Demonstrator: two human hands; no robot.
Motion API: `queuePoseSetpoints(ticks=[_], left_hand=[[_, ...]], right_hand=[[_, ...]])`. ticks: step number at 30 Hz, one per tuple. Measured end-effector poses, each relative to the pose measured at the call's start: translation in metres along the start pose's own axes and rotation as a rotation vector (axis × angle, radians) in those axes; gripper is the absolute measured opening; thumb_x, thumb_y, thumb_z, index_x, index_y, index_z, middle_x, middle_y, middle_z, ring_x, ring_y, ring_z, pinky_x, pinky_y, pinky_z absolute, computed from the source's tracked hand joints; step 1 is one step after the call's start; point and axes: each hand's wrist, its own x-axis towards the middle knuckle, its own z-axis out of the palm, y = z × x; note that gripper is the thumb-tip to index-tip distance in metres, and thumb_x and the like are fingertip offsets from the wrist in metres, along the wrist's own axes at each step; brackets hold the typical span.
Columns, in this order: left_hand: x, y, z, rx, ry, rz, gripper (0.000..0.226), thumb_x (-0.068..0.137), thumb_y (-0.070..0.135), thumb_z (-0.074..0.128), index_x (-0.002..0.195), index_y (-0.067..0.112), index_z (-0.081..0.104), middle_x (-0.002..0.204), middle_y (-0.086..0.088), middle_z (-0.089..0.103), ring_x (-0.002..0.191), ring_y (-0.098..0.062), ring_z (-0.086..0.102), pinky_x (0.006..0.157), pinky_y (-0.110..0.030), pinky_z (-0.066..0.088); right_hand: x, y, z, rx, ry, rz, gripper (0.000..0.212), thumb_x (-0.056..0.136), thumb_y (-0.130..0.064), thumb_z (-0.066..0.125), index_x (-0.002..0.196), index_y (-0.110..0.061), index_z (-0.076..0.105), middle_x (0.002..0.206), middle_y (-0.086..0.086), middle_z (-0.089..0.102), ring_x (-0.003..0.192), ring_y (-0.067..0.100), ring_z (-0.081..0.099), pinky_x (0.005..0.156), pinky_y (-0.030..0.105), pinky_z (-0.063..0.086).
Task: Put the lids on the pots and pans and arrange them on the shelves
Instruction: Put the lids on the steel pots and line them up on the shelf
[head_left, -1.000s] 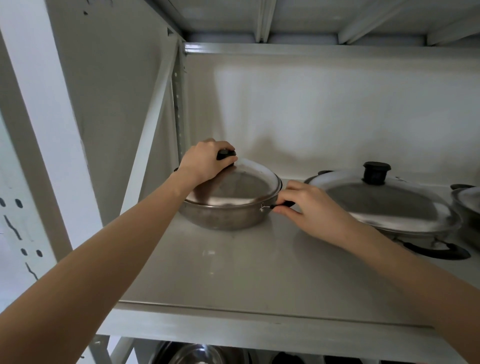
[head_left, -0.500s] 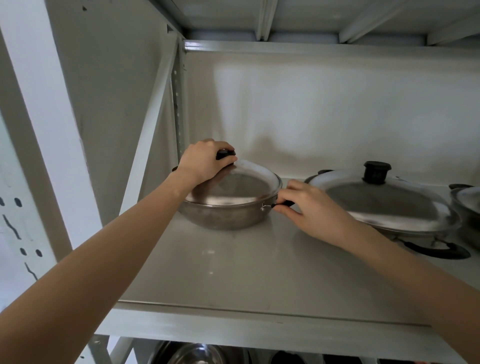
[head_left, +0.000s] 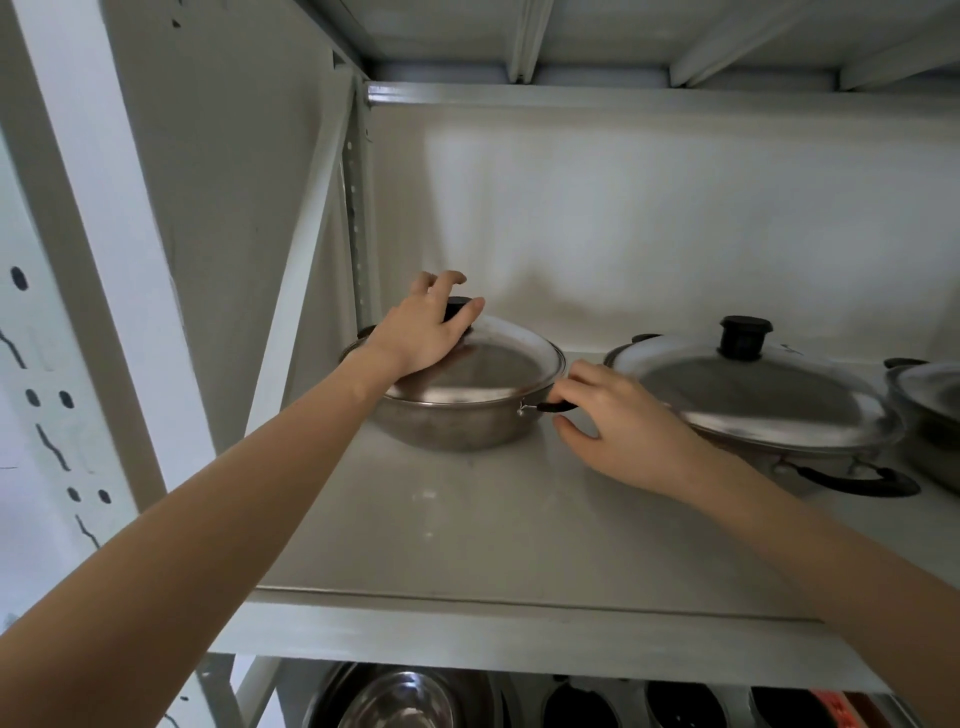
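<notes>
A steel pot (head_left: 447, 426) with a glass lid (head_left: 498, 364) stands at the left end of the upper shelf (head_left: 519, 525). My left hand (head_left: 423, 332) lies with its palm on the lid. Its fingers are spread and lifted off the black knob (head_left: 457, 307), which shows between thumb and fingers. My right hand (head_left: 618, 415) pinches the pot's small black side handle (head_left: 556, 407), index finger above it and thumb below. To the right sits a wide pan (head_left: 810, 457) under a steel lid (head_left: 743, 389) with a black knob (head_left: 744, 338).
Another lidded pot (head_left: 930, 410) is cut off at the right edge. The rack's upright and slanted brace (head_left: 311, 270) stand close to the left of the pot. More steel bowls (head_left: 405, 701) and dark pots sit on the shelf below.
My left hand has let go of the lid's knob, its fingers uncurling and lifting. The right hand and the pot have stayed where they were.
</notes>
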Motion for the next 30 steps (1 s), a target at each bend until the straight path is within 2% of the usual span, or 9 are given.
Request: queuePoseSetpoints(ticks=[3, 5, 8, 13, 16, 19, 22, 26, 30], left_hand=[[-0.011, 0.007, 0.004, -0.083, 0.023, 0.022, 0.047, 0.096, 0.042, 0.043, 0.136, 0.017, 0.041, 0.143, -0.007, 0.032, 0.118, -0.028, 0.053, 0.105, -0.034, 0.035], [-0.019, 0.011, 0.005, -0.097, 0.089, 0.073, 0.044, 0.095, 0.035, 0.049, 0.132, 0.011, 0.048, 0.139, -0.010, 0.038, 0.122, -0.024, 0.050, 0.106, -0.027, 0.030], [-0.035, 0.018, 0.004, -0.057, 0.175, 0.212, 0.041, 0.089, 0.035, 0.049, 0.118, 0.009, 0.059, 0.126, -0.010, 0.050, 0.118, -0.025, 0.052, 0.105, -0.030, 0.036], [-0.076, 0.041, 0.005, -0.161, 0.053, 0.359, 0.026, 0.094, 0.016, 0.043, 0.107, 0.008, 0.064, 0.109, -0.004, 0.066, 0.102, -0.020, 0.061, 0.088, -0.025, 0.043], [-0.093, 0.051, 0.010, -0.134, -0.013, 0.355, 0.030, 0.092, 0.023, 0.036, 0.103, 0.012, 0.062, 0.101, -0.006, 0.069, 0.096, -0.027, 0.063, 0.084, -0.037, 0.048], [-0.101, 0.060, 0.016, -0.004, -0.069, 0.267, 0.027, 0.097, 0.029, 0.038, 0.108, 0.014, 0.058, 0.109, -0.009, 0.066, 0.101, -0.034, 0.061, 0.085, -0.044, 0.048], [-0.107, 0.073, 0.022, 0.265, -0.060, 0.149, 0.033, 0.096, 0.038, 0.039, 0.113, 0.012, 0.051, 0.119, -0.012, 0.063, 0.108, -0.035, 0.060, 0.093, -0.042, 0.041], [-0.110, 0.082, 0.033, 0.558, -0.014, 0.079, 0.045, 0.096, 0.046, 0.035, 0.113, 0.008, 0.051, 0.112, -0.015, 0.066, 0.105, -0.034, 0.062, 0.099, -0.042, 0.032], [-0.114, 0.090, 0.040, 0.666, -0.015, 0.016, 0.050, 0.099, 0.045, 0.030, 0.118, 0.007, 0.057, 0.112, -0.017, 0.067, 0.110, -0.033, 0.059, 0.101, -0.041, 0.034]], right_hand=[[-0.006, -0.008, 0.001, 0.017, 0.000, 0.006, 0.029, 0.089, -0.020, 0.051, 0.115, -0.016, 0.063, 0.107, 0.003, 0.057, 0.100, 0.022, 0.056, 0.084, 0.031, 0.047], [-0.009, -0.013, 0.002, 0.040, -0.006, -0.002, 0.034, 0.088, -0.020, 0.050, 0.120, -0.020, 0.061, 0.111, 0.003, 0.058, 0.104, 0.021, 0.055, 0.089, 0.034, 0.047], [-0.016, -0.024, 0.000, 0.077, 0.020, -0.007, 0.037, 0.087, -0.018, 0.050, 0.122, -0.021, 0.059, 0.111, 0.001, 0.059, 0.106, 0.018, 0.056, 0.089, 0.033, 0.048], [-0.028, -0.048, -0.006, 0.296, 0.052, -0.012, 0.047, 0.084, -0.008, 0.052, 0.130, -0.019, 0.050, 0.131, -0.002, 0.058, 0.120, 0.013, 0.054, 0.102, 0.030, 0.042], [-0.039, -0.052, -0.015, 0.256, 0.106, -0.011, 0.043, 0.083, -0.007, 0.051, 0.125, -0.018, 0.054, 0.129, -0.002, 0.056, 0.120, 0.012, 0.051, 0.102, 0.026, 0.039], [-0.055, -0.042, -0.030, 0.094, 0.144, 0.064, 0.036, 0.085, -0.012, 0.052, 0.120, -0.015, 0.056, 0.123, 0.002, 0.057, 0.116, 0.019, 0.051, 0.098, 0.035, 0.041], [-0.079, -0.023, -0.047, -0.097, 0.106, 0.223, 0.035, 0.087, -0.018, 0.053, 0.121, -0.016, 0.055, 0.123, 0.004, 0.053, 0.116, 0.024, 0.047, 0.090, 0.041, 0.041], [-0.107, 0.004, -0.063, -0.194, 0.075, 0.387, 0.035, 0.085, -0.022, 0.056, 0.118, -0.014, 0.054, 0.117, 0.009, 0.052, 0.111, 0.030, 0.048, 0.085, 0.040, 0.039], [-0.127, 0.023, -0.070, -0.254, 0.070, 0.440, 0.031, 0.084, -0.024, 0.058, 0.111, -0.010, 0.054, 0.114, 0.012, 0.052, 0.107, 0.034, 0.048, 0.085, 0.045, 0.043]])
